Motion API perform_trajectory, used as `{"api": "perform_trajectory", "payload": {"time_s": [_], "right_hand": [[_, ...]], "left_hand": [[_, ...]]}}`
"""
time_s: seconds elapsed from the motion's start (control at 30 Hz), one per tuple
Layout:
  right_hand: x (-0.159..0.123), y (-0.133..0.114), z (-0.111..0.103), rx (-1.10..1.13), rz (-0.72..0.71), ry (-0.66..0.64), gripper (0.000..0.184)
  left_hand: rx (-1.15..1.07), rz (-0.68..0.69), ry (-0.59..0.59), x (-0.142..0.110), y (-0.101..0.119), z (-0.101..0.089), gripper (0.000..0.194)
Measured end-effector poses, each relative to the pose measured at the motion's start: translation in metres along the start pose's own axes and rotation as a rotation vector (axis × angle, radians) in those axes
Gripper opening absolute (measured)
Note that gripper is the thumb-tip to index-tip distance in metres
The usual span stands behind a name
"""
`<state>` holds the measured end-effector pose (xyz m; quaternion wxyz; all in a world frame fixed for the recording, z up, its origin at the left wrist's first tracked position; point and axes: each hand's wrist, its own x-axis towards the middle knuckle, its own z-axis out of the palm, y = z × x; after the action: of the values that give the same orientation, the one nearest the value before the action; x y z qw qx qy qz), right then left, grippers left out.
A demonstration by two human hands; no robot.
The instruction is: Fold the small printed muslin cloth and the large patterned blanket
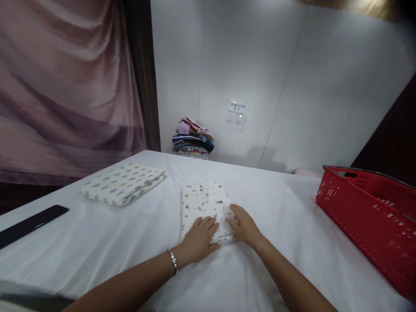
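A folded white cloth with small printed figures (203, 201) lies in front of me on the white-covered table. My left hand (199, 238), with a silver bracelet at the wrist, rests flat on its near part, fingers stretched out. At the cloth's right edge, the fingers and thumb of my right hand (243, 225) curl around a slightly raised bit of the fabric. Farther left lies a thicker folded cloth with grey heart-like shapes (125, 184), apart from both hands.
A red plastic basket (367, 221) stands at the right of the table (273, 199). A dark flat object (35, 223) lies near the left edge. Behind the table is a stack of folded clothes (193, 138), beside paper signs (234, 115) on the wall. A pinkish curtain (65, 86) hangs at left.
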<state>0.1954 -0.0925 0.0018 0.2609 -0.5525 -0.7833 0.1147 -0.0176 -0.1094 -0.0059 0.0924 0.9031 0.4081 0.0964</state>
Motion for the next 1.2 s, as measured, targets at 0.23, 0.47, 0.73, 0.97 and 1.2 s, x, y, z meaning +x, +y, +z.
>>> {"api": "perform_trajectory", "payload": {"time_s": [0.23,0.47,0.73,0.97,1.2], "right_hand": [[0.008,0.0,0.018,-0.089,0.012,-0.315,0.056],[0.058,-0.036,0.028,-0.093,-0.139,-0.286,0.06],[0.15,-0.098,0.081,-0.056,-0.326,-0.377,0.061],[0.174,-0.091,0.129,-0.106,-0.254,-0.438,0.067],[0.18,-0.086,0.111,-0.065,-0.266,-0.508,0.072]], "left_hand": [[-0.03,-0.098,0.085,-0.021,-0.016,-0.001,0.064],[-0.014,-0.119,0.114,-0.028,-0.02,0.011,0.065],[-0.006,-0.128,0.135,-0.029,-0.02,0.017,0.064],[-0.002,-0.12,0.11,-0.024,-0.024,0.029,0.078],[-0.033,-0.132,0.042,-0.021,-0.031,0.034,0.077]]}}
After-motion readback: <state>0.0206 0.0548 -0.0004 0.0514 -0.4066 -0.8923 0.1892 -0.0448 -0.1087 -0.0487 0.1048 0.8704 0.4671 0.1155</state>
